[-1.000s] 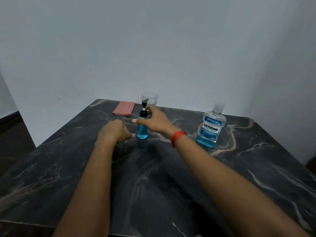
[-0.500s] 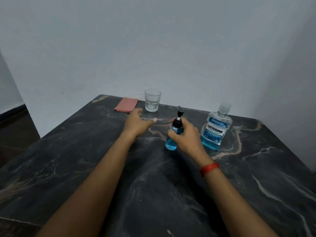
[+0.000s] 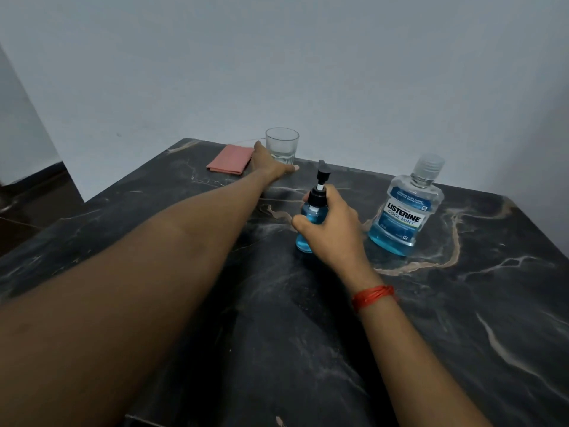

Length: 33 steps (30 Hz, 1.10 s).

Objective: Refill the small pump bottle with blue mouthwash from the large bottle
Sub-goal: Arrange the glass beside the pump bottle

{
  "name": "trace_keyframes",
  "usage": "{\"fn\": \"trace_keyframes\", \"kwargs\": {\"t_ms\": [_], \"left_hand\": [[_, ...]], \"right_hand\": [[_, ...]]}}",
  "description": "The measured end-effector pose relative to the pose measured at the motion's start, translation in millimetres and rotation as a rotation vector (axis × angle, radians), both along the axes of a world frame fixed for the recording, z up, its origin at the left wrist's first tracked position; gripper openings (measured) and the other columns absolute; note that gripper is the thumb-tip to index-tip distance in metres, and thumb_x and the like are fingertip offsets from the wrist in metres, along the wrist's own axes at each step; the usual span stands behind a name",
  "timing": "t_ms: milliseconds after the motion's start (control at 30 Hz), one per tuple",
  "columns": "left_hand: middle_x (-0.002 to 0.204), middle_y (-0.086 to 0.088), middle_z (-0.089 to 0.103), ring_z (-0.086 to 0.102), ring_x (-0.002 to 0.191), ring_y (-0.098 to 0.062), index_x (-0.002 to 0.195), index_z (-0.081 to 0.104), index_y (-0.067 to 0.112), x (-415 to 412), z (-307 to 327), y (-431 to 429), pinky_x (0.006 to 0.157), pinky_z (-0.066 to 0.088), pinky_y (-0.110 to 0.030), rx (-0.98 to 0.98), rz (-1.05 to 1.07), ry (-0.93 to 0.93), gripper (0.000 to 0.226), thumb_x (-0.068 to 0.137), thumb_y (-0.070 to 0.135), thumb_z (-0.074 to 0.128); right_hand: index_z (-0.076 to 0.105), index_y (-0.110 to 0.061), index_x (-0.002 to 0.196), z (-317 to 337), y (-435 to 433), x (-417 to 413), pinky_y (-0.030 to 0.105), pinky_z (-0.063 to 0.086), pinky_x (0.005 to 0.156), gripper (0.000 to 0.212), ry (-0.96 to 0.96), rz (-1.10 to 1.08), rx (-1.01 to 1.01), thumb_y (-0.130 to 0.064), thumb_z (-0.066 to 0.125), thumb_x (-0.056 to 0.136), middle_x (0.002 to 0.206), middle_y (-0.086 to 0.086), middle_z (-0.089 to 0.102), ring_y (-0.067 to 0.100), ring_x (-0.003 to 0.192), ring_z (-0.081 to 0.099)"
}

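The small pump bottle (image 3: 308, 217), blue liquid inside and a black pump on top, stands upright on the dark marble table (image 3: 308, 334). My right hand (image 3: 332, 226) grips its body and collar. The large mouthwash bottle (image 3: 405, 211), capped and partly full of blue liquid, stands just to the right of that hand. My left hand (image 3: 271, 166) reaches far across the table and touches the base of a clear drinking glass (image 3: 282, 144), thumb and fingers spread around its lower part.
A folded pink cloth (image 3: 231, 162) lies at the table's back left, beside the glass. A pale wall rises right behind the table. The floor drops away past the table's left edge.
My left hand has stretched forward from the table's middle to the glass. My right hand still grips the pump bottle, which stays near the large bottle after being shifted right.
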<state>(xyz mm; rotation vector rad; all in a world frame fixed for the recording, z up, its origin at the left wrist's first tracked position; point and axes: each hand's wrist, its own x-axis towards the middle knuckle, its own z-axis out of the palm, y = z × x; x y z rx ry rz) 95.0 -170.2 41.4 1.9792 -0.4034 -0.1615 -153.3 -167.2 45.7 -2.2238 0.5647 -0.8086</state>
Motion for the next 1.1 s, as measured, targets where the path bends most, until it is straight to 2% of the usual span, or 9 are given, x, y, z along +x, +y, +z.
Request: {"fn": "trace_keyframes", "kwargs": {"t_ms": [233,367,500,600,700,867,933,1033,1100], "left_hand": [[0.138,-0.008,0.061,0.058,0.126,-0.025,0.138,0.051,0.009,7,0,-3,0.101,0.049,-0.033,-0.061,0.002,0.013,0.094,0.061,0.040,0.096],[0.128,-0.008,0.066,0.061,0.119,-0.025,0.129,0.060,0.010,-1,7,23,0.098,0.053,-0.038,0.131,-0.062,-0.065,0.087,0.059,0.046,0.095],[0.124,-0.005,0.069,0.062,0.103,-0.019,0.122,0.065,0.010,-28,9,69,0.085,0.051,-0.032,0.204,-0.177,-0.170,0.074,0.061,0.041,0.094],[0.114,-0.003,0.072,0.066,0.105,-0.022,0.117,0.068,0.014,-50,11,110,0.094,0.055,-0.039,0.238,-0.281,-0.129,0.068,0.058,0.034,0.096],[0.104,0.002,0.073,0.068,0.102,-0.020,0.106,0.070,0.020,-68,14,143,0.088,0.054,-0.033,0.232,-0.414,-0.071,0.057,0.056,0.023,0.096],[0.112,0.002,0.074,0.069,0.107,-0.017,0.116,0.068,0.017,-94,4,160,0.103,0.052,-0.041,0.098,-0.522,0.007,0.065,0.057,0.014,0.096],[0.118,0.002,0.073,0.069,0.111,-0.017,0.122,0.066,0.016,-97,-3,160,0.106,0.050,-0.043,0.039,-0.539,0.044,0.071,0.057,0.014,0.096],[0.123,0.000,0.071,0.067,0.116,-0.018,0.128,0.062,0.015,-94,-8,160,0.109,0.048,-0.044,-0.002,-0.574,0.086,0.078,0.058,0.016,0.097],[0.125,0.000,0.070,0.066,0.117,-0.017,0.131,0.060,0.015,-96,-11,160,0.109,0.048,-0.043,-0.034,-0.577,0.096,0.085,0.055,0.021,0.098]], "right_hand": [[0.054,-0.032,0.097,-1,0,1,0.023,0.047,0.063,0.035,0.006,-0.004,-0.011,-0.039,0.075,0.070,0.088,-0.015,0.064,0.002,0.081,0.060],[0.053,-0.033,0.099,-1,1,0,0.028,0.050,0.064,0.037,0.012,-0.006,-0.011,-0.040,0.075,0.069,0.090,-0.015,0.064,0.005,0.081,0.061],[0.053,-0.032,0.097,-1,3,0,0.031,0.052,0.066,0.037,0.017,-0.013,0.006,-0.042,0.072,0.066,0.088,-0.015,0.063,0.004,0.080,0.061],[0.055,-0.030,0.095,1,4,0,0.041,0.057,0.075,0.037,0.020,-0.011,0.045,-0.040,0.070,0.063,0.088,-0.013,0.065,0.012,0.082,0.064],[0.058,-0.029,0.096,5,4,-1,0.043,0.058,0.080,0.035,0.018,0.005,0.063,-0.034,0.071,0.064,0.092,-0.011,0.066,0.011,0.085,0.064],[0.059,-0.025,0.104,5,1,-4,0.043,0.057,0.087,0.035,0.007,0.048,0.104,-0.025,0.074,0.072,0.099,-0.008,0.068,0.009,0.089,0.066],[0.055,-0.025,0.113,0,1,-7,0.041,0.056,0.090,0.043,-0.015,0.056,0.080,-0.028,0.076,0.075,0.108,-0.010,0.065,0.009,0.095,0.064],[0.029,-0.033,0.143,-2,1,-16,0.034,0.048,0.094,0.083,-0.038,0.019,0.012,-0.036,0.078,0.077,0.130,-0.007,0.054,0.012,0.112,0.055],[0.014,-0.042,0.149,2,0,-20,0.041,0.052,0.093,0.092,-0.057,0.003,-0.051,-0.033,0.073,0.079,0.126,-0.004,0.061,0.016,0.109,0.061]]}}
